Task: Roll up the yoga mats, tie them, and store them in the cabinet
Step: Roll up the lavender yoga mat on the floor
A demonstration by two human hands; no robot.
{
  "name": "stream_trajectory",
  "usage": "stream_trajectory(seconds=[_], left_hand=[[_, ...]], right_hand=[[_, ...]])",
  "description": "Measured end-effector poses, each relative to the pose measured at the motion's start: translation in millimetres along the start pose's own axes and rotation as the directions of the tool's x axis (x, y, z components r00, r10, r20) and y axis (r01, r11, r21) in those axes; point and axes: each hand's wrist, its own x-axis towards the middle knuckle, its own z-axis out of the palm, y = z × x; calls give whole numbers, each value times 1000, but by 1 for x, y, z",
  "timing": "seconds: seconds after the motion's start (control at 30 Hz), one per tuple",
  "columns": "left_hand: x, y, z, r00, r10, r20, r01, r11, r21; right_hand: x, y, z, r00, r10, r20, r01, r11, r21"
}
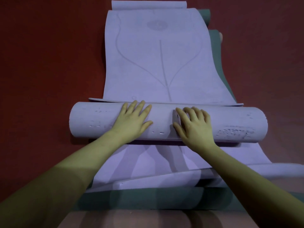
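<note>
Hands, two: left hand (131, 120) and right hand (194, 125), flat-fingered, gripping nothing, press one rolled purple mat (230, 122).

A dark red floor (49, 55) fills the left, the right and the far end of the view, its surface plain and evenly coloured with no pattern that can be made out. Along the bottom edge lies a paler, pinkish-brown strip of surface (148, 219), crossed by soft shadows; what it is made of cannot be told. At the far right, a small pale rounded object (221, 37) shows against the red, too small and blurred to identify.
</note>
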Motion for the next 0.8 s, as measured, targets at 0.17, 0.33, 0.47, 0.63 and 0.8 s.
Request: stream_trajectory(seconds=[0.17, 0.33, 0.47, 0.63, 0.8], left_hand=[[14, 0, -4, 998, 1, 65, 5, 996, -89], [24, 3, 0, 993, 39, 113, -44, 998, 39], [38, 4, -7, 972, -39, 233, 11, 992, 123], [47, 6, -4, 970, -89, 224, 44, 979, 199], [56, 0, -12, 972, -48, 231, 6, 984, 176]], right_hand=[[0, 8, 6, 995, 14, 103, -13, 1000, -14], [20, 16, 11, 983, 130, 133, -137, 990, 45], [22, 24, 13, 986, 56, 159, -55, 998, -13], [27, 41, 16, 949, -35, 313, 67, 993, -92], [36, 47, 12, 964, -94, 248, 112, 992, -58]])
